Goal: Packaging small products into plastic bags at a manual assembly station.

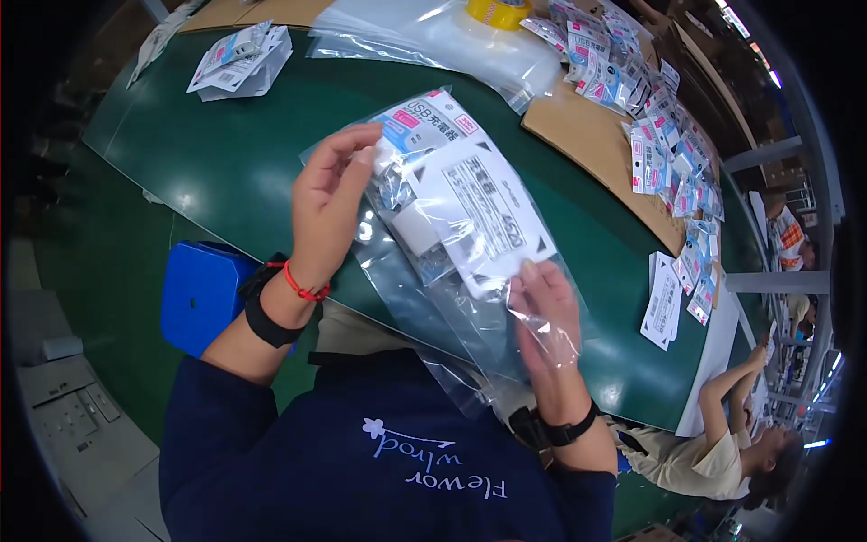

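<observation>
A clear plastic bag (388,289) is held over the table in front of me, its long loose end hanging toward my body. In it are a pack with a pink and blue header (420,122) and a white block-shaped item (417,229). My left hand (332,194) is closed on the bag's upper left edge, with fingers bent. Over the packs lies a printed white card (483,212), slanted. My right hand (546,316) pinches its lower corner, thumb on top. Film covers part of that hand; I cannot tell whether it is inside the bag.
Several similar packs (650,154) lie heaped along cardboard (578,144) at the right. Loose cards (662,303) lie below them, and a small stack of packs and cards (242,61) far left. Clear bags (424,41) and yellow tape (498,13) are at the back. A blue stool (203,294) stands left; a co-worker (713,452) is right.
</observation>
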Tool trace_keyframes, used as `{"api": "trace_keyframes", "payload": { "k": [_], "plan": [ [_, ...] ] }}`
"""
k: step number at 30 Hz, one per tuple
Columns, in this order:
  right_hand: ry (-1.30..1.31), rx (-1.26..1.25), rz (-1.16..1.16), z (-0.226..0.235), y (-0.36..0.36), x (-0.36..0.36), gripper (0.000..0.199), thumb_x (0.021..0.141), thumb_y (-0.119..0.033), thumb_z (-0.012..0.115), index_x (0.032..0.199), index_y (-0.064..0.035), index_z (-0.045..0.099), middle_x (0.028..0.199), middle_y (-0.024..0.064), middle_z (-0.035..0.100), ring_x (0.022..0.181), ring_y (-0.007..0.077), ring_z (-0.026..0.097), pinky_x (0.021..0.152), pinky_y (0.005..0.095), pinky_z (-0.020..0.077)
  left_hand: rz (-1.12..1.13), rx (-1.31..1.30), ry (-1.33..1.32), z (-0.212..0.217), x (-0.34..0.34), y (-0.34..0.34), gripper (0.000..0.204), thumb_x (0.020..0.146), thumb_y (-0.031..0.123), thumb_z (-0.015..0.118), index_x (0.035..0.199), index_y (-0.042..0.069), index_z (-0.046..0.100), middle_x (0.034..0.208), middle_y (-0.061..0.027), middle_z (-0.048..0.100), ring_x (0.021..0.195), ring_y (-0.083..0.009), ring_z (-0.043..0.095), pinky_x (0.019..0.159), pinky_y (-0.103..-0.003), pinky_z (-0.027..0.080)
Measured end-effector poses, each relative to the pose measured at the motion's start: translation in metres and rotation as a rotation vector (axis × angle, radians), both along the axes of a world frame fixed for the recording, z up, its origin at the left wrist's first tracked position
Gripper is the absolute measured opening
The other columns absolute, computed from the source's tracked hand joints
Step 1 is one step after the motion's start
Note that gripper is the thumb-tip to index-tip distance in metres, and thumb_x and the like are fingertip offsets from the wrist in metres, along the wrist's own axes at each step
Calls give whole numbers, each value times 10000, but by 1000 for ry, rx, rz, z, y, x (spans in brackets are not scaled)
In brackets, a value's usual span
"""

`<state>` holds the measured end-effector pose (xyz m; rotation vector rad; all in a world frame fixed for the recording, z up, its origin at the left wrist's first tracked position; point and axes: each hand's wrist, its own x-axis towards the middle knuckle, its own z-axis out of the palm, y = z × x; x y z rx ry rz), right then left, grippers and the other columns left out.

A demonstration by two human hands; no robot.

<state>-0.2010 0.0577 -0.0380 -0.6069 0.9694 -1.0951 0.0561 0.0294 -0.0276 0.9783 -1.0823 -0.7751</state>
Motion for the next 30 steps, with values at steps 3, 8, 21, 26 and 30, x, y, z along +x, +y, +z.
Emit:
{"api": "trace_keyframes", "payload": {
  "k": [3,8,21,26,30],
  "plan": [
    [40,19,-14,19,-11,20,181,896,-83,594,1033,35,596,811,78,627,658,108,575,586,204,478,56,-40,-142,-2,4,-9,219,945,125,524,1101,-5,604,1196,-103,596,1082,-164,548,934,-291,414],
    [169,-101,22,14,-10,9,175,897,-88,598,1021,36,606,768,60,616,586,84,532,524,178,421,169,-107,-535,-4,27,-35,320,968,244,492,1118,-8,618,1180,-137,607,1086,-195,552,964,-305,394],
    [191,-251,35,4,-42,32,170,915,-125,586,1004,19,587,706,18,557,490,34,400,440,158,298,-86,230,-448,-13,27,-76,508,978,417,398,1173,-14,584,1064,-172,647,994,-259,605,886,-301,440],
    [283,-161,92,13,-19,21,160,904,-137,601,957,14,601,697,37,596,510,55,482,461,165,352,-33,191,-547,-16,21,-72,486,981,402,406,1182,-4,582,1096,-150,636,998,-230,591,886,-292,437],
    [418,-83,303,19,-19,27,165,899,-157,613,921,7,611,714,72,635,551,89,568,483,182,411,-6,156,-551,-20,21,-69,469,960,406,432,1140,5,596,1051,-197,642,952,-339,617,832,-347,470]
  ]
}}
